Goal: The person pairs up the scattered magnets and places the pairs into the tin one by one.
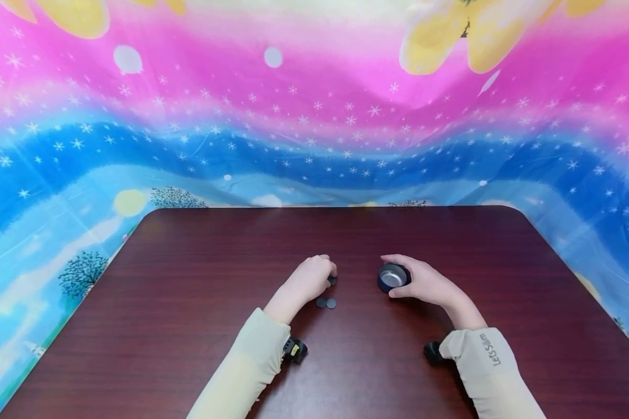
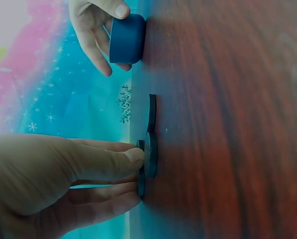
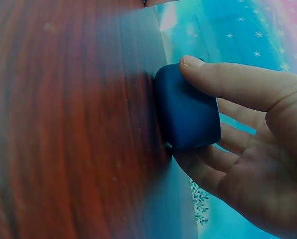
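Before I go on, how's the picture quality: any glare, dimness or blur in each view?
Head: bright, fairly even, soft sheen on the near tabletop; left wrist: dimmer, blue-green cast, discs nearly black, tabletop grain soft; right wrist: also dim, tabletop grain blurry, cup a dark blue.

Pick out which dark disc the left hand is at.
The far disc, at the left hand's fingertips; the other two discs lie side by side nearer the person, outside its grasp.

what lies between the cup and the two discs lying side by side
In head view, only bare table shows between the cup and two discs.
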The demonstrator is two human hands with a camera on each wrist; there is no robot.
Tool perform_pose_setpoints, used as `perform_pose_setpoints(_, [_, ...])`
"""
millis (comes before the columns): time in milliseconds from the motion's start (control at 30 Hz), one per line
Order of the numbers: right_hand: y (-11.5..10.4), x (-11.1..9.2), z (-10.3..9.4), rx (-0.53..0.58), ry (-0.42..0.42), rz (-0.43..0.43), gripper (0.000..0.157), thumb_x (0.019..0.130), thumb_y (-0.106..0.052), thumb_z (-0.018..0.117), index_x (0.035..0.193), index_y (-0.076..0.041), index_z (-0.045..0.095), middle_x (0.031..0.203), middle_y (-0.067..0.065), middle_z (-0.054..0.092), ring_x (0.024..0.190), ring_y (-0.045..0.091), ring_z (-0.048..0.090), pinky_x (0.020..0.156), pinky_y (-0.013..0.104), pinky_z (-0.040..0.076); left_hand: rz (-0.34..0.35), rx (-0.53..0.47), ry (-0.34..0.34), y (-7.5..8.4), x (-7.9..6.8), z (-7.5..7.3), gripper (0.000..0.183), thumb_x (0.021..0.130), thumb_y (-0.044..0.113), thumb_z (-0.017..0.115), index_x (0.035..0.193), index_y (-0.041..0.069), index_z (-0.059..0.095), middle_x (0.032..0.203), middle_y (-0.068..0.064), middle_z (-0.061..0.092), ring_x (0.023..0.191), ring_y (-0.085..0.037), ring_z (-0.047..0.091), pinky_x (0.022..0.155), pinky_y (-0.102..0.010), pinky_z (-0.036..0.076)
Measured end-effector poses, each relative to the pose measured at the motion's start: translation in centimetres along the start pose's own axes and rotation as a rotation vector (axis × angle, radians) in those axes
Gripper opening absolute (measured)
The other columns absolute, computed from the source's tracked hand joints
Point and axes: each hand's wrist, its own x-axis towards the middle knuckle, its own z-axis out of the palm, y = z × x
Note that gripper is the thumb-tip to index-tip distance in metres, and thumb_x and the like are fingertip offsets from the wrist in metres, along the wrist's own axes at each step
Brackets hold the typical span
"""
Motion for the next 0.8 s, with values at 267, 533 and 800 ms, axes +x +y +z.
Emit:
perform_pose_setpoints(267, [-0.18,-0.01,0.06,-0.014,0.008,0.01,0.066,0.076,-0.019,0.072,0.134,-0.011,0.043,0.135,0.013,0.043,0.119,0.031,0.043,0.091,0.048,0.041,0.034,0.027,0.025,0.07,0.29,0.16,0.017,0.082,-0.001,0.056,0.076,0.011,0.066,0.079,-0.003,0.06,0.069,-0.011,0.049,0.062,-0.019,0.037])
perform_pose_setpoints(533, [-0.08,-0.01,0.14,-0.015,0.007,0.022,0.063,0.076,-0.021,0.073,0.131,-0.012,0.046,0.132,0.012,0.046,0.117,0.03,0.045,0.09,0.048,0.042,0.041,0.044,0.007,0.06,0.44,0.19,0.018,0.082,-0.001,0.055,0.069,0.012,0.059,0.073,-0.001,0.053,0.064,-0.013,0.044,0.06,-0.02,0.035])
perform_pose_setpoints(800, [-0.16,-0.03,0.1,-0.023,0.011,0.013,0.062,0.076,-0.021,0.072,0.131,-0.011,0.046,0.132,0.013,0.046,0.116,0.03,0.045,0.09,0.048,0.042,0.023,0.007,-0.013,0.23,0.43,0.05,0.014,0.082,0.002,0.057,0.073,0.012,0.06,0.075,-0.001,0.052,0.064,-0.013,0.042,0.058,-0.02,0.034])
